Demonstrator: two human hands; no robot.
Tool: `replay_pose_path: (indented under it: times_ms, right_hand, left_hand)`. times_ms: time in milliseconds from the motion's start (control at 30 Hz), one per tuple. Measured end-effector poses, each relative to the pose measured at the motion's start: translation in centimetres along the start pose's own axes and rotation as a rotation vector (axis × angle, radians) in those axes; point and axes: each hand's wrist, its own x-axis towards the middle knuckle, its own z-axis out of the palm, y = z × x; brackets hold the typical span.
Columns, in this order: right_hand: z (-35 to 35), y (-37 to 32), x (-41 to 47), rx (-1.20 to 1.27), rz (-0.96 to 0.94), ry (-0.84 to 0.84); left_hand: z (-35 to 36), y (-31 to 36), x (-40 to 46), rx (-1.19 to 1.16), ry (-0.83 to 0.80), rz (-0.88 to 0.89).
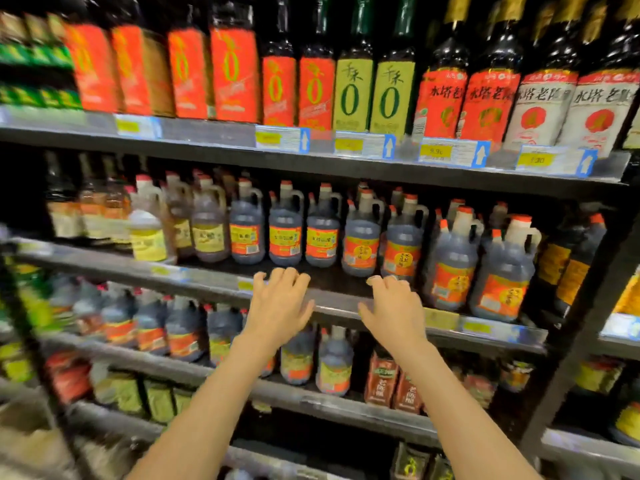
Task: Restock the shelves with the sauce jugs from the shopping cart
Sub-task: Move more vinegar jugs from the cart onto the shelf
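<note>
Dark sauce jugs (285, 230) with red caps, handles and orange labels stand in a row on the middle shelf (332, 301). Two more jugs (453, 268) stand further forward at the right. My left hand (278, 306) and my right hand (394, 306) are both stretched out at the shelf's front edge, fingers loosely bent, holding nothing. They are in front of a bare strip of shelf below the set-back jugs. No shopping cart is in view.
Tall dark bottles (353, 88) with orange, green and white labels fill the shelf above. More jugs (334, 365) and brown pouches (381, 382) sit on the shelf below. A black upright post (585, 306) bounds the bay on the right.
</note>
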Motion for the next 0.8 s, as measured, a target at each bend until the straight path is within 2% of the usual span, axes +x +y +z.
replay_pose_path:
  times_ms: [200,467,800]
  right_hand:
    - [1.0,-15.4,-1.3,0.093,-0.248,-0.037]
    - [3.4,-36.4,-4.0,0.279,-0.597,-0.115]
    - [7.8,-59.7,-5.1,0.427,-0.951,-0.217]
  left_hand:
    - [-6.1,-12.3,-9.6,0.182,-0.039,-0.173]
    - [-13.5,-26.7,-23.3,0.370,-0.159,-0.531]
    - [-18.6,-41.7,-35.6,0.515,-0.198,-0.923]
